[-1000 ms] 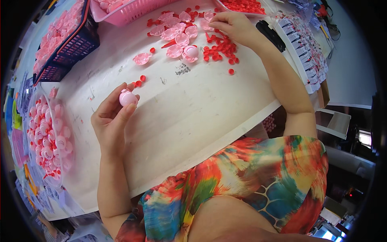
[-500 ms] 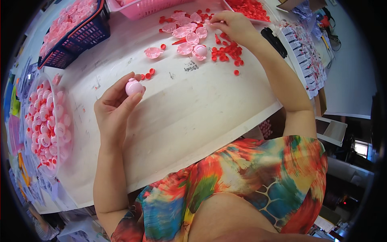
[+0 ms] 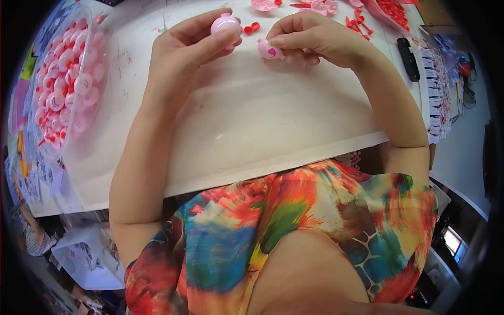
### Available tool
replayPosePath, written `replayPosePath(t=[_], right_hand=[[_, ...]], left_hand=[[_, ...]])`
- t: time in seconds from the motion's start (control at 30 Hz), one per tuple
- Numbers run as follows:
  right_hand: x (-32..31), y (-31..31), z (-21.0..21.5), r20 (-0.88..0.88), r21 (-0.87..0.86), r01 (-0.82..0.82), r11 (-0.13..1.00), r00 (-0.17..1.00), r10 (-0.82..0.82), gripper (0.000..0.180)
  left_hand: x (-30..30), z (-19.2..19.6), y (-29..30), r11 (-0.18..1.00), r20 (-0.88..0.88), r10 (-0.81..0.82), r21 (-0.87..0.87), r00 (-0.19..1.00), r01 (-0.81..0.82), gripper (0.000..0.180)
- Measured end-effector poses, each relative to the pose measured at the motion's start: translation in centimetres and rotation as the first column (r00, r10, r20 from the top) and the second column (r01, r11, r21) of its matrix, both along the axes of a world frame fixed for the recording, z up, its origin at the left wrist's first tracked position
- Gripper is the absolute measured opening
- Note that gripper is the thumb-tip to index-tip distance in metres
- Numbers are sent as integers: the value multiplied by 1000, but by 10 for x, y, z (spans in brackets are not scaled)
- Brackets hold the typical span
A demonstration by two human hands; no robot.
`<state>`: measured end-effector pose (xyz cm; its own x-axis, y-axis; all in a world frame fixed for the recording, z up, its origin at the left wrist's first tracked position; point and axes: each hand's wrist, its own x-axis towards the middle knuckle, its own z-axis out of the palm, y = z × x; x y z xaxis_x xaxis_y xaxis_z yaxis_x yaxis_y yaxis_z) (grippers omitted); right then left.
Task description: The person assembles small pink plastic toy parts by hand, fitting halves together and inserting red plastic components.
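Between the thumb and fingers of my left hand [image 3: 181, 52] is a glossy pink ball [image 3: 224, 24] with small knobs on it. My right hand [image 3: 315, 41] pinches a small pink plastic piece [image 3: 269, 50] that bears a magenta heart, a short way right of the ball. The two held parts are apart. Close by the ball lie a few small red caps [image 3: 252, 28] on the white tabletop [image 3: 252, 110]. Past my right hand, pink shell-like pieces [image 3: 321, 6] and red pegs [image 3: 358, 25] are scattered, partly cut off by the top edge.
At left stands a clear tub [image 3: 82, 79] full of pink balls and red parts. A pink tray [image 3: 374, 14] of red pieces sits at the upper right, near a black tool [image 3: 408, 59] and rows of white strips [image 3: 437, 97]. Below the table's left end is a white bin [image 3: 86, 262].
My right hand has come back from the scattered pieces toward my left hand, now with the heart-marked piece. The left hand still holds the ball. The whole view has tilted nearer to me.
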<state>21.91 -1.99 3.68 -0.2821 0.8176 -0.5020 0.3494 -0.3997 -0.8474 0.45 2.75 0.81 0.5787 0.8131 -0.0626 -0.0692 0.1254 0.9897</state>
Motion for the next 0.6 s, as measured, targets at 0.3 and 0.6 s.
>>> replayPosePath(t=[0.3, 0.6], right_hand=[[-17, -2, 2, 594, 464, -245, 851, 799, -94, 21], [-22, -21, -11, 543, 631, -252, 734, 819, -185, 21]], left_hand=[[-3, -5, 1, 1000, 49, 20, -12, 999, -19, 39], [-8, -6, -8, 992, 212, -46, -102, 976, 69, 42]])
